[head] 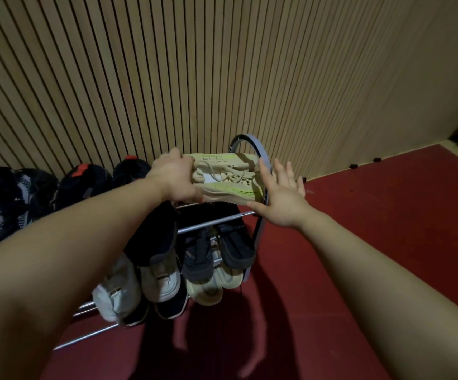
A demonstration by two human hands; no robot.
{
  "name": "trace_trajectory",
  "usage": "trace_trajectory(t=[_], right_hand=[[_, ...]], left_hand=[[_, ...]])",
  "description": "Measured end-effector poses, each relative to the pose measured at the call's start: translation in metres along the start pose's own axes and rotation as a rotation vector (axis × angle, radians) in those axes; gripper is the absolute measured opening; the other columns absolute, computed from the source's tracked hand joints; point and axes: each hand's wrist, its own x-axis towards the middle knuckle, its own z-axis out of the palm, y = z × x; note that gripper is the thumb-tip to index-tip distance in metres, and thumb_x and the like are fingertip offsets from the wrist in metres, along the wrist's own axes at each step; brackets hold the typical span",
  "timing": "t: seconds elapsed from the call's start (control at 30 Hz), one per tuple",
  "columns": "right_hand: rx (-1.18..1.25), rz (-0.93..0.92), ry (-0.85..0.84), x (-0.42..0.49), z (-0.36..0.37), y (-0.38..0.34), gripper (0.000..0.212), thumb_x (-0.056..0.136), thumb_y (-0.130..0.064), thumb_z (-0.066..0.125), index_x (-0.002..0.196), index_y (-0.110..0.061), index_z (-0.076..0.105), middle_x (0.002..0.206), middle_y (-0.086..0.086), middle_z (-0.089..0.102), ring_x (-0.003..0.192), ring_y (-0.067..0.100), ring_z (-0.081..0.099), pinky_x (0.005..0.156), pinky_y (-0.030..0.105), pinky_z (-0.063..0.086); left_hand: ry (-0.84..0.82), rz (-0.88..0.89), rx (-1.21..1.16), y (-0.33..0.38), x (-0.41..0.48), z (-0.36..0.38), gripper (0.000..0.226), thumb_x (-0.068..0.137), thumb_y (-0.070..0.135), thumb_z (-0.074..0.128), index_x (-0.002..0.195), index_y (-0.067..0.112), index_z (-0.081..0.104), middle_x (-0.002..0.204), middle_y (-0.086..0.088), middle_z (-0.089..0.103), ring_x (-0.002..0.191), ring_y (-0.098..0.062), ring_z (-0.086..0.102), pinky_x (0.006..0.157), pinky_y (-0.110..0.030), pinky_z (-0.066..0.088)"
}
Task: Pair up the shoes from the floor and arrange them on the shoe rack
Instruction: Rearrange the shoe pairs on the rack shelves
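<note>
Head view: we look down at a metal-tube shoe rack with a rounded grey end frame [260, 149], standing on a dark red floor [373, 242] against a wall of vertical wooden slats [167, 78]. At frame centre our left hand [174, 178] is clenched around the heel end of a pair of beige knit sneakers with neon-yellow side stripes [230, 176], held together, level with the rack's top tier. Our right hand [280, 196] is spread, fingers extended, palm against the toe end of the pair, thumb under the sole edge; it presses, not wraps. Left of the pair, along the top tier, sits a row of black sneakers with red accents [85, 182], then black-and-grey knit shoes [8, 204] at the left edge. Lower tiers, below centre: dark grey shoes [236, 245], white high-top sneakers [159, 281], cream sneakers [208, 289]. Our arms' shadows fall on the floor at bottom centre.
</note>
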Motion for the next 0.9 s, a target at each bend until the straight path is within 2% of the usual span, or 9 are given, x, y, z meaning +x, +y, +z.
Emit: trace_trajectory(t=[0.07, 0.23, 0.37, 0.47, 0.57, 0.67, 0.73, 0.83, 0.9], right_hand=[[-0.053, -0.055, 0.010, 0.003, 0.001, -0.005, 0.097, 0.086, -0.057, 0.054, 0.148, -0.034, -0.017, 0.157, 0.006, -0.021, 0.141, 0.028, -0.027, 0.113, 0.049, -0.015], [-0.106, -0.143, -0.011, 0.012, 0.001, -0.027, 0.102, 0.084, -0.057, 0.058, 0.148, -0.031, -0.017, 0.158, 0.008, -0.019, 0.142, 0.028, -0.026, 0.111, 0.048, -0.018], [-0.090, -0.181, -0.021, 0.020, -0.001, -0.043, 0.106, 0.081, -0.057, 0.061, 0.148, -0.030, -0.017, 0.159, 0.008, -0.015, 0.143, 0.027, -0.024, 0.112, 0.047, -0.017], [-0.077, -0.202, -0.054, 0.025, -0.004, -0.049, 0.115, 0.076, -0.061, 0.064, 0.147, -0.030, -0.020, 0.159, 0.007, -0.012, 0.143, 0.026, -0.022, 0.111, 0.045, -0.018], [0.011, -0.265, -0.213, 0.029, -0.009, -0.054, 0.124, 0.070, -0.066, 0.066, 0.144, -0.030, -0.026, 0.159, 0.004, -0.011, 0.144, 0.022, -0.021, 0.114, 0.047, -0.019], [0.146, -0.341, -0.384, 0.032, -0.006, -0.065, 0.127, 0.068, -0.065, 0.069, 0.141, -0.036, -0.031, 0.159, 0.000, -0.012, 0.146, 0.019, -0.013, 0.118, 0.048, -0.004], [0.292, -0.344, -0.418, 0.031, -0.005, -0.072, 0.125, 0.068, -0.063, 0.071, 0.139, -0.043, -0.029, 0.160, -0.003, -0.009, 0.147, 0.016, -0.002, 0.120, 0.043, 0.010], [0.377, -0.364, -0.266, 0.029, -0.010, -0.081, 0.116, 0.071, -0.056, 0.072, 0.146, -0.043, -0.015, 0.160, -0.006, 0.005, 0.145, 0.014, 0.014, 0.117, 0.038, 0.021], [0.405, -0.316, -0.123, 0.034, -0.017, -0.086, 0.114, 0.069, -0.057, 0.074, 0.148, -0.042, -0.007, 0.157, -0.004, 0.018, 0.140, 0.017, 0.026, 0.113, 0.040, 0.028]], left_hand=[[-0.026, 0.007, 0.006, 0.005, -0.001, -0.019, 0.085, 0.058, 0.068, 0.071, 0.122, 0.019, 0.048, 0.107, -0.006, 0.040, 0.099, -0.024, 0.046, 0.084, -0.035, 0.046], [-0.105, -0.009, -0.087, 0.010, -0.008, -0.043, 0.083, 0.060, 0.058, 0.077, 0.124, 0.016, 0.043, 0.113, -0.005, 0.036, 0.101, -0.025, 0.048, 0.082, -0.035, 0.047], [-0.108, 0.026, -0.121, -0.002, -0.017, -0.044, 0.080, 0.060, 0.057, 0.077, 0.120, 0.016, 0.045, 0.108, -0.002, 0.057, 0.091, -0.019, 0.054, 0.073, -0.029, 0.046], [-0.076, 0.068, -0.202, -0.020, -0.024, -0.053, 0.080, 0.059, 0.054, 0.079, 0.122, 0.018, 0.046, 0.107, 0.003, 0.058, 0.093, -0.016, 0.055, 0.075, -0.028, 0.045], [-0.151, 0.146, -0.266, -0.042, -0.034, -0.068, 0.078, 0.060, 0.050, 0.081, 0.123, 0.022, 0.047, 0.110, 0.007, 0.058, 0.097, -0.013, 0.056, 0.085, -0.031, 0.047], [-0.206, 0.240, -0.349, -0.061, -0.039, -0.081, 0.077, 0.056, 0.049, 0.083, 0.121, 0.028, 0.048, 0.108, 0.012, 0.060, 0.097, -0.008, 0.059, 0.087, -0.029, 0.049], [-0.208, 0.287, -0.397, -0.069, -0.039, -0.091, 0.075, 0.055, 0.047, 0.083, 0.119, 0.030, 0.049, 0.106, 0.014, 0.061, 0.095, -0.004, 0.060, 0.084, -0.026, 0.050], [-0.200, 0.339, -0.362, -0.079, -0.038, -0.106, 0.077, 0.066, 0.046, 0.080, 0.132, 0.033, 0.042, 0.121, 0.017, 0.052, 0.105, -0.001, 0.054, 0.092, -0.024, 0.045], [-0.074, 0.331, -0.342, -0.083, -0.036, -0.109, 0.080, 0.078, 0.048, 0.067, 0.145, 0.037, 0.024, 0.141, 0.011, 0.034, 0.123, -0.008, 0.041, 0.101, -0.028, 0.037]])
